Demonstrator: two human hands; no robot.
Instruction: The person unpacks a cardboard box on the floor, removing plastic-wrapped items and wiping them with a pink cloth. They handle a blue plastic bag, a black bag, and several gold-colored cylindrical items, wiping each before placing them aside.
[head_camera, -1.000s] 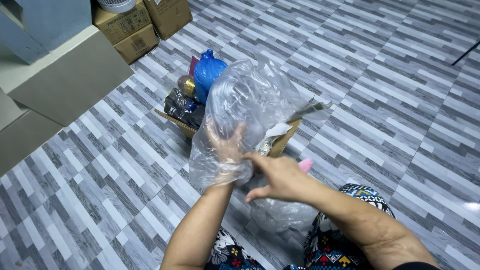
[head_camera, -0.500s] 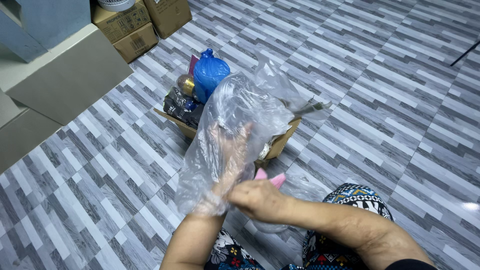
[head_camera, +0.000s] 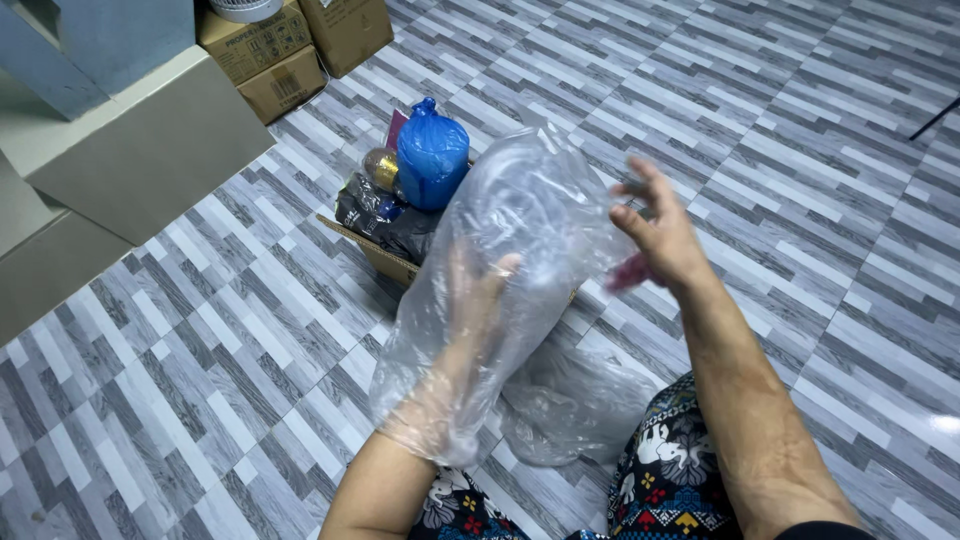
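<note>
Clear plastic bag (head_camera: 530, 220) sheathes the open left hand (head_camera: 475, 300); right hand (head_camera: 655, 230) spread beside it.

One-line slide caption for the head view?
Left hand inside a clear plastic bag, right hand open beside it, above an open cardboard box on grey striped tiles.

Open tiles right, clutter left

I see bare floor (head_camera: 800, 200) right; ahead the cardboard box (head_camera: 385, 262) with blue bag (head_camera: 432, 165) blocks me, stacked cartons (head_camera: 290, 50) far left.
</note>
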